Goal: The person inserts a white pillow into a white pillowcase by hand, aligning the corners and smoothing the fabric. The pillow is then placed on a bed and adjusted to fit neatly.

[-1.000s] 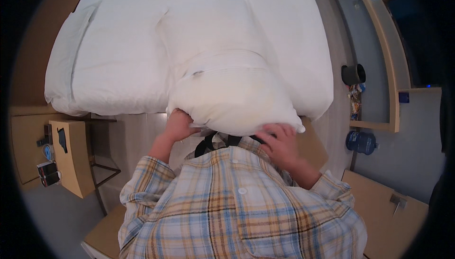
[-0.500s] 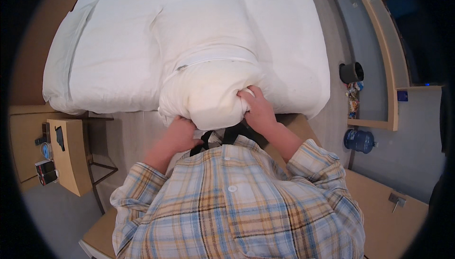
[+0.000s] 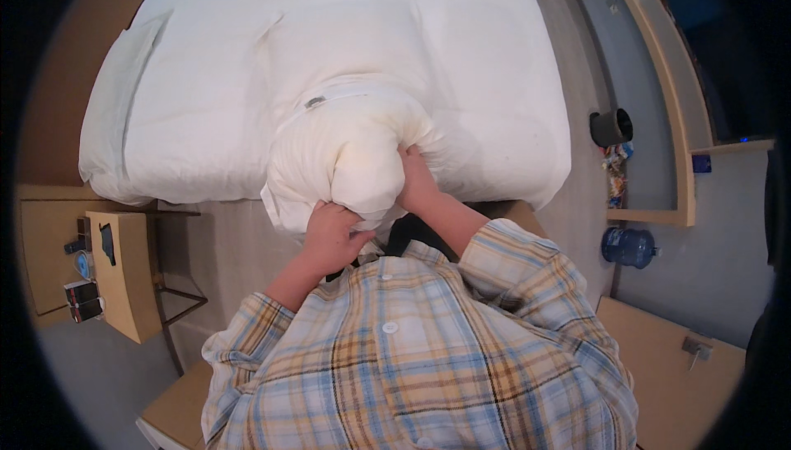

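Note:
A white pillow (image 3: 367,170) lies on the bed, its near end bunched into a rounded bulge over the bed's front edge. Across its middle runs the rim of a white pillowcase (image 3: 362,87), with a small grey tag near its left part. My left hand (image 3: 331,237) grips the fabric at the bulge's lower left, fingers curled and thumb pointing right. On the other side, my right hand (image 3: 418,182) closes on the pillow, its fingertips partly hidden in the folds.
The white bed (image 3: 503,87) stretches out ahead, with another white pillow (image 3: 136,96) at its left. A wooden table (image 3: 128,277) holding small items stands at left. Over at right are a black bin (image 3: 611,128), a blue water jug (image 3: 629,248) and a wooden frame (image 3: 667,104).
My right hand has moved left and my left hand up and right, bringing them closer together. Between them, the pillow's near end is squeezed narrower and more creased.

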`<state>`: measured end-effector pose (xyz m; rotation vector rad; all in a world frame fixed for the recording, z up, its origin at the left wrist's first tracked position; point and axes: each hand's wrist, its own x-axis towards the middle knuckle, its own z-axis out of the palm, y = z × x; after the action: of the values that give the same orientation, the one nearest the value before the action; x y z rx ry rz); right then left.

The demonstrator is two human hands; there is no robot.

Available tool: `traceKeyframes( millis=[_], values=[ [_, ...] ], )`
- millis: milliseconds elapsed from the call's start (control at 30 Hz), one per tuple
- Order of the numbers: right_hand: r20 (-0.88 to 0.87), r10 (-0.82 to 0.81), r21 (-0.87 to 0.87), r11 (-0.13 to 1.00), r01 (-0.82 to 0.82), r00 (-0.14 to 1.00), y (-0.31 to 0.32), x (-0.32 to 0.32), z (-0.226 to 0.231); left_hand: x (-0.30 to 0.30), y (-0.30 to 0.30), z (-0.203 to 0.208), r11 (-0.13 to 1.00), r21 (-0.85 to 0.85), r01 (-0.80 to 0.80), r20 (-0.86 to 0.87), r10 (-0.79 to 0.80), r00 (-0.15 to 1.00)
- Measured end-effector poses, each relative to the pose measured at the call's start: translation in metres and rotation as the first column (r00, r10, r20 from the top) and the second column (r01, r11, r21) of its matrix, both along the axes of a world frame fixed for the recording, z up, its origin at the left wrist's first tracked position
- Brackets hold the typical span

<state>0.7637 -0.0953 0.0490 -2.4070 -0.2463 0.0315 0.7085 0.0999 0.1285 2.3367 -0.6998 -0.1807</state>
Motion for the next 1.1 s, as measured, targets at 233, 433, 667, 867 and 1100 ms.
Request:
traceKeyframes(
  millis=[233,433,667,867,1100],
  values=[
    [-0.399,0.213,-0.085,0.960,-0.268,0.892,-0.038,0.011,0.094,0.006,0.011,0.001,0.963,0.180,-0.202,-0.022,0.209,0.978],
    [0.138,0.660,-0.247,0.745,-0.620,0.738,-0.045,-0.006,0.177,0.027,0.025,0.018,0.917,-0.097,-0.387,-0.107,0.377,0.920],
    [0.046,0.895,-0.498,0.405,-0.767,0.443,0.000,0.036,0.119,0.034,0.027,0.044,0.897,-0.046,-0.440,-0.110,0.433,0.895],
    [-0.427,0.828,-0.495,0.122,-0.860,0.363,0.062,0.078,0.069,0.028,0.014,0.034,0.890,-0.144,-0.432,-0.020,0.433,0.901],
    [-0.458,0.850,-0.427,0.049,-0.903,0.262,0.084,0.090,0.057,0.025,0.013,0.013,0.685,-0.194,-0.702,-0.274,0.650,0.709]
  ],
)
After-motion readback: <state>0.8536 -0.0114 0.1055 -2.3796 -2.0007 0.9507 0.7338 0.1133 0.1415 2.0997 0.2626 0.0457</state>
